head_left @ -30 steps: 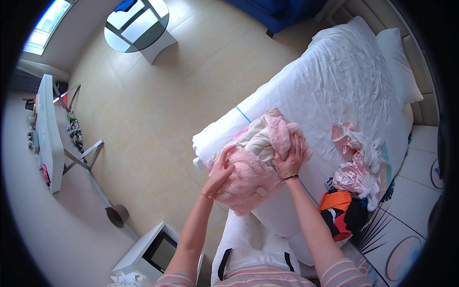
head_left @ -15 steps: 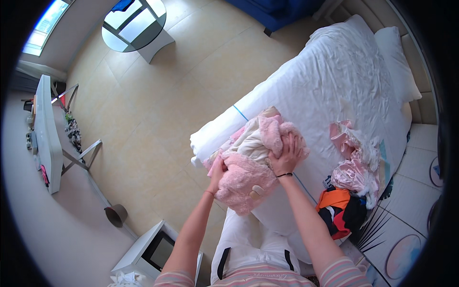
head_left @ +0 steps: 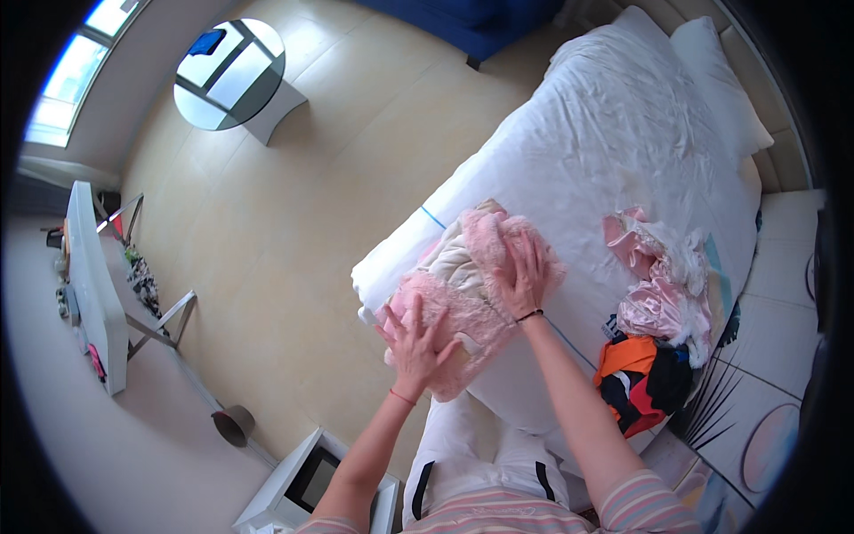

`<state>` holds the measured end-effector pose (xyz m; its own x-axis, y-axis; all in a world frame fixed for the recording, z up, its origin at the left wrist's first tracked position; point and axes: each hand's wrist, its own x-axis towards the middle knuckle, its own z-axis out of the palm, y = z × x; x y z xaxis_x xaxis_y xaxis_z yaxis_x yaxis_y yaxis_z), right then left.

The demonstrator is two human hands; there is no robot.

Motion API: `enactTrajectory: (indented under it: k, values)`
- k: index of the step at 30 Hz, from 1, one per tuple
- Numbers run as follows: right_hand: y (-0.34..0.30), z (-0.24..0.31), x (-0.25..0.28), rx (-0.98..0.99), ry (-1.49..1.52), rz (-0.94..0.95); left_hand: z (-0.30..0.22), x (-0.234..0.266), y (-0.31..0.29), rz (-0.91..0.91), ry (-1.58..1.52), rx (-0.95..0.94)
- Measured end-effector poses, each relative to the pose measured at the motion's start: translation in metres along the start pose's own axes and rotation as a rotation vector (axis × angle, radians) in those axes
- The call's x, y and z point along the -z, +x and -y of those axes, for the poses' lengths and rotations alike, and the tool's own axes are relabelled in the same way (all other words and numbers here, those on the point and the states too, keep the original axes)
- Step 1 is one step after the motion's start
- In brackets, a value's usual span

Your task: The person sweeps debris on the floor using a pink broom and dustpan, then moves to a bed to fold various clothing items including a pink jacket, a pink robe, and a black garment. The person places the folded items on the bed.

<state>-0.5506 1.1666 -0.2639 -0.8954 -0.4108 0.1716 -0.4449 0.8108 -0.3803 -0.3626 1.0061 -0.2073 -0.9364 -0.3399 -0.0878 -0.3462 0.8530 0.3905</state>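
Observation:
A pink fluffy garment (head_left: 463, 356) with a cream lining lies bunched and partly folded at the near edge of the white bed (head_left: 578, 169), right in front of me. On its left part my left hand (head_left: 416, 345) rests palm down, fingers spread. My right hand (head_left: 525, 276) presses flat on the upper right part, its fingers stretched out and slightly apart. Between the hands the cream lining shows in wrinkles. Part of the garment hangs over toward my legs.
To the right on the bed lie shiny pink-and-white clothes (head_left: 654, 285) and a heap of orange, black and red clothes (head_left: 632, 360). A round glass table (head_left: 236, 80) stands far left. Left by the wall are a white desk (head_left: 96, 285), a bin (head_left: 233, 425) and a white cabinet (head_left: 289, 485).
My left hand has let go of the garment's left edge and now lies spread on top of it. My right hand has shifted slightly left. The garment looks flatter.

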Motion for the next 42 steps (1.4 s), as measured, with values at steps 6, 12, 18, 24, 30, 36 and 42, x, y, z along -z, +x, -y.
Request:
enactTrajectory:
  k: [6,12,18,24,30,36,42]
  values:
    - [-0.017,-0.038,-0.012,0.189,-0.078,0.156,0.054,-0.093,0.006,-0.048,-0.086,-0.046]
    - [-0.002,-0.049,-0.037,0.169,-0.158,0.179,0.053,-0.108,0.023,-0.043,-0.08,-0.061]
    - [0.01,-0.027,-0.001,0.203,-0.025,0.171,0.04,-0.059,0.01,-0.085,-0.073,-0.094]
    - [-0.02,-0.015,0.025,0.054,0.142,0.058,-0.008,-0.026,-0.015,-0.105,0.049,-0.376]
    - [-0.1,-0.002,0.096,-0.101,0.353,-0.085,0.002,-0.06,-0.012,0.104,0.128,-0.337]
    - [-0.185,-0.175,0.146,-0.53,0.236,-0.538,-0.028,-0.041,-0.021,0.084,0.182,-0.356]
    - [-0.176,-0.351,0.214,-1.047,-0.414,-0.58,-0.035,-0.029,-0.034,0.071,0.224,-0.331]
